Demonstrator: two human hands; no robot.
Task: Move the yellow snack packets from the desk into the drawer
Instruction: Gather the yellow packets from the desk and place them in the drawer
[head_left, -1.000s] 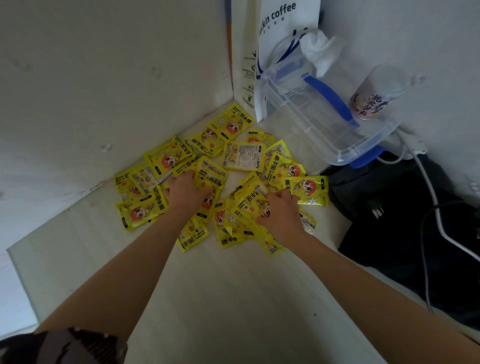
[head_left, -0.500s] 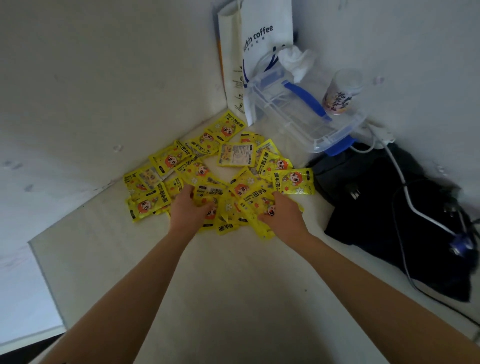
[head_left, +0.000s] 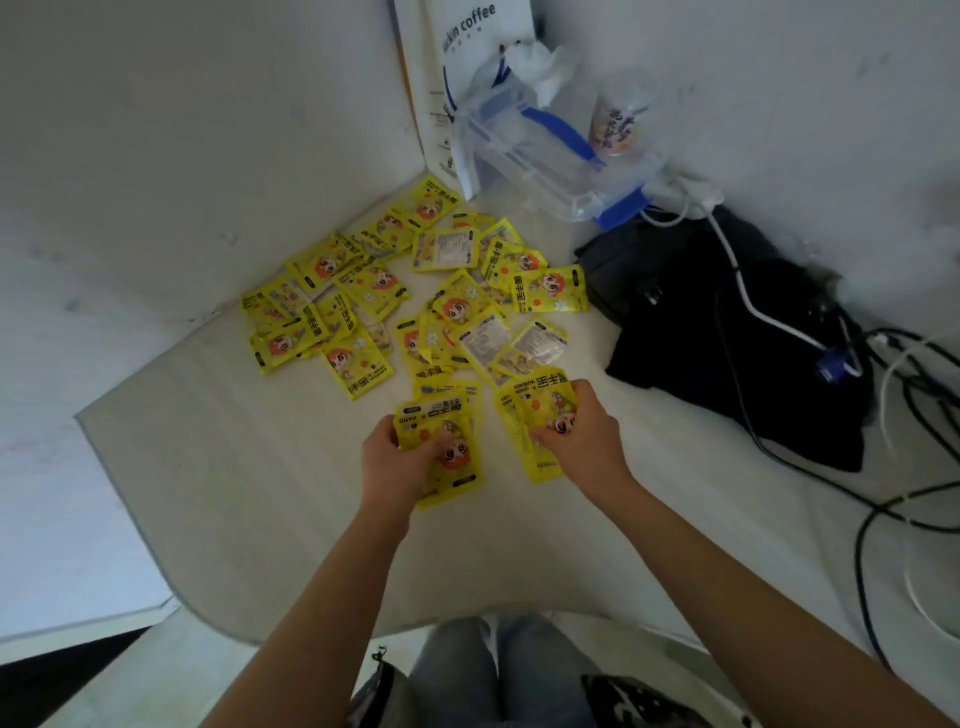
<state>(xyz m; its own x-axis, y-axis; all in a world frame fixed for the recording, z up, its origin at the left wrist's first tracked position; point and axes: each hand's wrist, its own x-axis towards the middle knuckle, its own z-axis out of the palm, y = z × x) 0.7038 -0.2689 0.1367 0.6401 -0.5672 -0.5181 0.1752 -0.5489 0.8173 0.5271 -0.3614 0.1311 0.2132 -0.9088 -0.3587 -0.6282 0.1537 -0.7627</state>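
both hands are mid-grab: left hand (head_left: 397, 462) and right hand (head_left: 584, 436) each have fingers curled round a small bunch of yellow packets (head_left: 441, 441), just above the table (head_left: 260, 493). most packets lie scattered in the corner. no drawer in view, so carrying these over looks next.

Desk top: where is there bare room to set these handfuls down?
Bare desk lies left of the left hand, and between both forearms toward the near edge. Crowded: loose packets ahead, black bag and cables right of the right hand.
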